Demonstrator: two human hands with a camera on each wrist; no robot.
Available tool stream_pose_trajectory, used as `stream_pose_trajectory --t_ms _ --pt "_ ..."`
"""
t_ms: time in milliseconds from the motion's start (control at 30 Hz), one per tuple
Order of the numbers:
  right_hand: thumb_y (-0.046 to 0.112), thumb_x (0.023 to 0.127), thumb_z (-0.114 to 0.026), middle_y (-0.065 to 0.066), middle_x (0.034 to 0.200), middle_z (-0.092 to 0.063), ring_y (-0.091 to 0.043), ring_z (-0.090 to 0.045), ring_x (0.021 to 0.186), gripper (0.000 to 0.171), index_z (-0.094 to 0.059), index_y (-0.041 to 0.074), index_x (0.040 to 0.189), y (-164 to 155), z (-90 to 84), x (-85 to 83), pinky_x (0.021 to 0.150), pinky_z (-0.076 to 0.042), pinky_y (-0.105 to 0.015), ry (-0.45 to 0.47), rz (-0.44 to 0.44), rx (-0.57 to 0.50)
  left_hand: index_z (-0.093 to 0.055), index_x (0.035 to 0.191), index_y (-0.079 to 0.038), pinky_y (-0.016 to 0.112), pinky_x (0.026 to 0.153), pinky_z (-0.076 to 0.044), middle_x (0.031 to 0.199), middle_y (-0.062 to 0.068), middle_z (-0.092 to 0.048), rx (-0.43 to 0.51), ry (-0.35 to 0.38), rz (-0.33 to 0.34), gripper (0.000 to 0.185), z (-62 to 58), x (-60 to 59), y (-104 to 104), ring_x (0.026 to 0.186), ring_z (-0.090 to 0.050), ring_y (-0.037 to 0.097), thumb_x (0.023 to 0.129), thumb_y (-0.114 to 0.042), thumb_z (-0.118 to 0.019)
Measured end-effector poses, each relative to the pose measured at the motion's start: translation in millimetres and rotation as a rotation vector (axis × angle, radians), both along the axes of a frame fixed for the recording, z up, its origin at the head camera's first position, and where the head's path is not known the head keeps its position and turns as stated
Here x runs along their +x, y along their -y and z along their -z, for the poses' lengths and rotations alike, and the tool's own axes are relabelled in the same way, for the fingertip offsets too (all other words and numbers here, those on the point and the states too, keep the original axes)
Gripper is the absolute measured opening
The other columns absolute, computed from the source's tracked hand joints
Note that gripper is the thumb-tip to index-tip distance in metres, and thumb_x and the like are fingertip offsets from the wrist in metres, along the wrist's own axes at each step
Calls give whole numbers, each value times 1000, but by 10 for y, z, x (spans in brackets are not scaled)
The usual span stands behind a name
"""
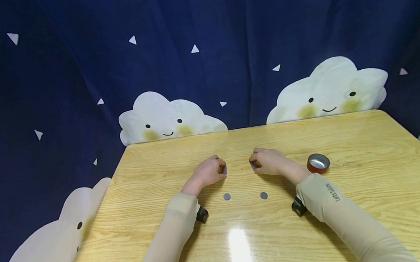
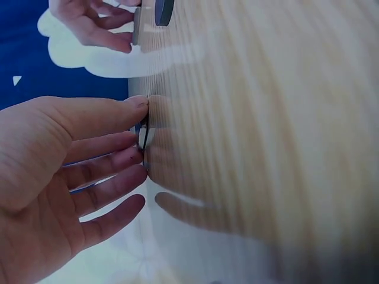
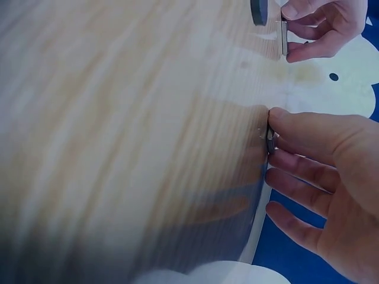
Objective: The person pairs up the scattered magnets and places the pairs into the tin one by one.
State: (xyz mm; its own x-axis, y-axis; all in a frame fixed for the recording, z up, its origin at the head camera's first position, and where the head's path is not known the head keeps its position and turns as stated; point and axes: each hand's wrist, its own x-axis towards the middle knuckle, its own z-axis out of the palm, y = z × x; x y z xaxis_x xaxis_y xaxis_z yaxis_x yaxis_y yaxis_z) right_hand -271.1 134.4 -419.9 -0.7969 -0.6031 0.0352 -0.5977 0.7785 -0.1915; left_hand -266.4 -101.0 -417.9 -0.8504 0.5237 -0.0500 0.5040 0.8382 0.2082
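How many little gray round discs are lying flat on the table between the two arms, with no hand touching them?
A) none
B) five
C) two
C: two gray discs lie flat on the wooden table, apart from the left hand and the right hand.

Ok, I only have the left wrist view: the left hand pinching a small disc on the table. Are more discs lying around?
Observer: Yes. Two loose grey ones lie flat between the forearms: a near-left disc and a near-right disc, both closer to the person than the left hand pinching the left disc.
Operator: Anything outside the right hand?
Observer: A red ring, perhaps a tape roll, sits on the table beside the right hand, apart from it; that hand pinches the right disc.
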Motion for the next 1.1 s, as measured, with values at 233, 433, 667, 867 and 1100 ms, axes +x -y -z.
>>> stream_pose_trajectory --t_ms 233,433,667,867,1100 --pt "16 78 -69 1 79 -50 -13 -43 70 9 -61 15 75 -8 -5 6 61 -36 -28 6 -36 -32 -63 82 -17 26 65 -39 89 1 -52 2 6 8 8 5 7 -20 75 -45 12 83 -24 -65" --pt "15 78 -70 -1 77 -50 -13 -42 69 10 -60 13 74 -20 9 -2 61 -35 -28 24 -53 -72 -61 78 -18 25 64 -39 87 0 -53 5 12 21 8 -2 10 -34 74 -45 12 83 -23 -64" --pt "15 78 -69 0 76 -48 -13 -41 69 11 -60 13 73 1 16 -20 62 -35 -28 37 -52 -86 -62 81 -18 25 63 -39 87 0 -52 7 18 25 6 4 7 -26 72 -45 12 84 -23 -64" --pt "14 78 -69 1 75 -47 -12 -40 68 11 -59 14 72 13 21 -28 62 -35 -27 33 -57 -85 -62 79 -18 24 62 -38 83 -1 -51 12 7 43 6 5 -9 -33 72 -43 12 83 -22 -63" --pt "14 78 -69 1 74 -48 -11 -40 68 10 -60 14 72 17 31 -24 61 -35 -26 5 -86 -103 -60 76 -17 25 61 -35 81 1 -51 23 -1 68 7 -3 -6 -58 71 -41 13 83 -19 -62"
